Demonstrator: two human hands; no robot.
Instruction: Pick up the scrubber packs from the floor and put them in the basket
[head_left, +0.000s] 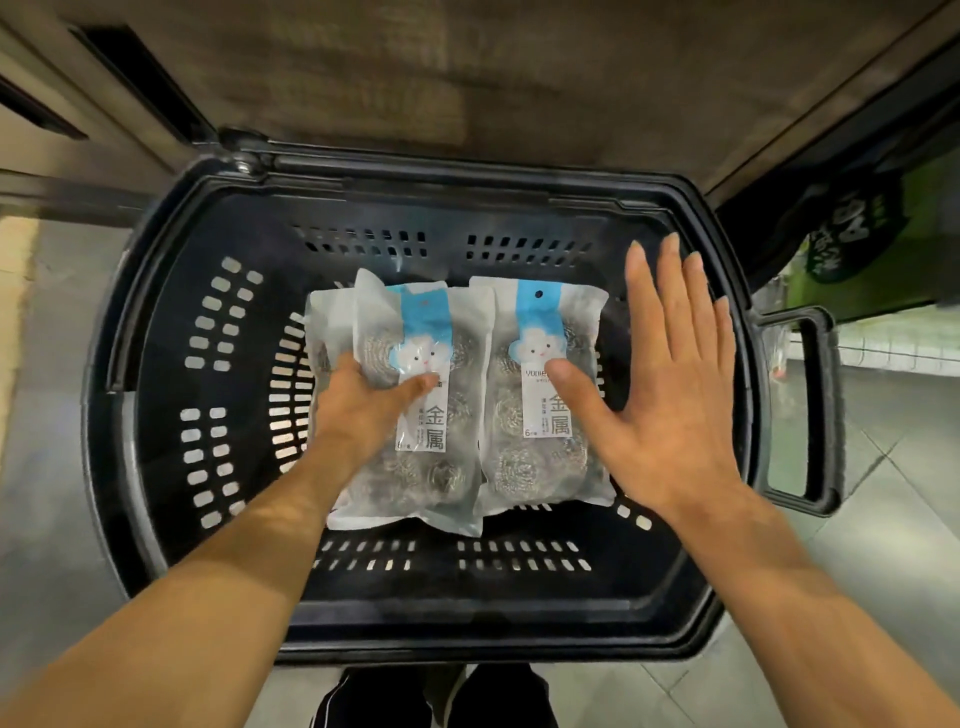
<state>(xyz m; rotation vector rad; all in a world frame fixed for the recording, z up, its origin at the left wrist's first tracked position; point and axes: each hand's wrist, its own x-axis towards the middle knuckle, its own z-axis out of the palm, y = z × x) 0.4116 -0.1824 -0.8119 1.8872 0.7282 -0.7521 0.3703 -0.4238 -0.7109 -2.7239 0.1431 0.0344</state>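
Left hand (363, 400) grips the left scrubber pack (410, 415) mid-basket (171, 519); right hand (670, 395) hovers flat, fingers spread, over the right pack (540, 415) near the right rim.

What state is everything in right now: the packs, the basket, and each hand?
Left pack: in the basket, on top of another pack, held by the left hand.
Under pack: mostly covered, only its edge shows.
Right pack: lying flat in the basket, sealed.
Basket: upright on the floor, handles down.
Left hand: grip on the left pack, thumb on top.
Right hand: open, fingers spread, above the right pack.
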